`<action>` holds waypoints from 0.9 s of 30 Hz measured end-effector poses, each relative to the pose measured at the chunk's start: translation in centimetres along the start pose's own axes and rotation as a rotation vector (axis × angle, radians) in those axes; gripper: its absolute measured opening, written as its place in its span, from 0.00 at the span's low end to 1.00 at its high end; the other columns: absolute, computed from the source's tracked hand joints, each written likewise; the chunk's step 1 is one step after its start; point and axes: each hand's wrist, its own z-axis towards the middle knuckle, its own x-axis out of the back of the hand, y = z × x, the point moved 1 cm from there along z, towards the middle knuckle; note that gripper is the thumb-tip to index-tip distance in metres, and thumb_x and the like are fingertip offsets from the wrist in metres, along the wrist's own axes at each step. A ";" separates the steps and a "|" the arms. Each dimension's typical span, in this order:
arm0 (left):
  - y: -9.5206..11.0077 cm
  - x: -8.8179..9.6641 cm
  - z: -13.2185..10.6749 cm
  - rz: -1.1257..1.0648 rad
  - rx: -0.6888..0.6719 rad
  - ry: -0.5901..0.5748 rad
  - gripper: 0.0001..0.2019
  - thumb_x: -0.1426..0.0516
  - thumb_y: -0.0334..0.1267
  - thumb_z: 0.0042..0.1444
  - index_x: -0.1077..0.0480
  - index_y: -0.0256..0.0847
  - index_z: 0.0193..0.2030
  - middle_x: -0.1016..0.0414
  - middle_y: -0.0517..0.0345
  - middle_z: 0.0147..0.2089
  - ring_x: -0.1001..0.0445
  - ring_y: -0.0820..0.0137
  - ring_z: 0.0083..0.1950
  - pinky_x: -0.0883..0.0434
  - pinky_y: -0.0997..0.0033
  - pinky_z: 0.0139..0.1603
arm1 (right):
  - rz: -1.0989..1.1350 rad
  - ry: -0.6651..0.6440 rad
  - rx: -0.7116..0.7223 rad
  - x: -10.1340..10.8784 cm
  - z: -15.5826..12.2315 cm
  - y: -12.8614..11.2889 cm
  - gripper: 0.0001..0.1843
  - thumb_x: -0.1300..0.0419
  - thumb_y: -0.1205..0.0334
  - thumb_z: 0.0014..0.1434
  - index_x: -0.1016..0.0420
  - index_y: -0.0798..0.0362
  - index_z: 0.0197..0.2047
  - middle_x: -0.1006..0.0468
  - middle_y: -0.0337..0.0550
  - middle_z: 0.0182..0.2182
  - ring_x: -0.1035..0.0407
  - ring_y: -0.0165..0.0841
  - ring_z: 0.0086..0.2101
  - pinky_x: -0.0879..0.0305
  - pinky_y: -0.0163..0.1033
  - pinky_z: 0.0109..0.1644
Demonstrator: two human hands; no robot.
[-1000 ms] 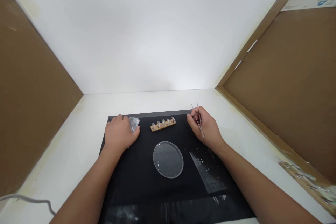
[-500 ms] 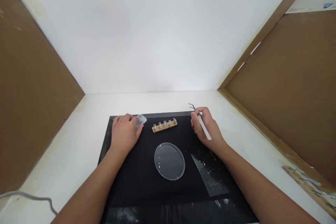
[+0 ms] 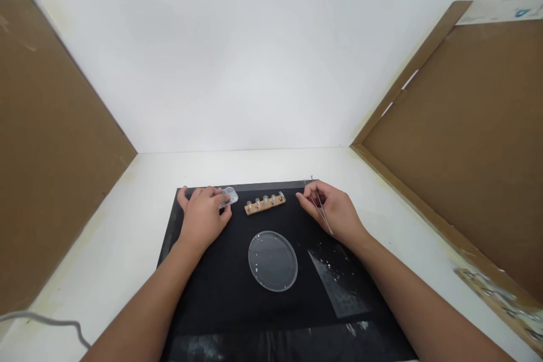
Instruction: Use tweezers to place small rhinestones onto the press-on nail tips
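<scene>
My left hand (image 3: 201,215) rests at the mat's back left corner, fingers closed over a small clear plastic case (image 3: 231,194). Most of the case's left side is hidden under the fingers. In my right hand (image 3: 338,212), at the back right of the mat, is a pair of thin metal tweezers (image 3: 323,214), its tips pointing away from me with a gap between them. Between the hands stands a light wooden strip (image 3: 265,204) with several clear, rounded pieces in a row. Nearer to me lies a round clear dish (image 3: 273,263) with tiny pale specks.
A black mat (image 3: 212,294) covers the middle of the white table (image 3: 123,237). Tiny bright bits (image 3: 331,266) lie scattered by a greyish triangular patch. Brown boards (image 3: 466,141) flank both sides. Another wooden strip (image 3: 500,302) with clear pieces lies far right; a grey cable (image 3: 51,319) at left.
The tweezers have turned in my right hand, from broadside to edge-on, and my right thumb has stretched out. My left fingers have shifted on the case, with one finger now lifted outward.
</scene>
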 end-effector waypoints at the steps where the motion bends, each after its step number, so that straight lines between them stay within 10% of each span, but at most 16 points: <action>1: 0.0 0.0 0.0 -0.002 0.000 -0.001 0.06 0.37 0.39 0.64 0.17 0.52 0.42 0.16 0.54 0.50 0.22 0.54 0.51 0.54 0.23 0.70 | 0.000 0.002 0.001 0.0 0.0 0.0 0.16 0.36 0.47 0.67 0.30 0.49 0.35 0.31 0.34 0.21 0.40 0.31 0.21 0.43 0.36 0.28; 27: -0.4 1.2 0.9 0.088 -0.204 -0.105 0.16 0.48 0.38 0.72 0.17 0.46 0.43 0.15 0.55 0.40 0.19 0.60 0.41 0.34 0.48 0.61 | -0.075 -0.077 0.035 -0.9 -0.4 -0.1 0.13 0.38 0.51 0.67 0.33 0.48 0.34 0.30 0.33 0.21 0.39 0.31 0.21 0.41 0.37 0.28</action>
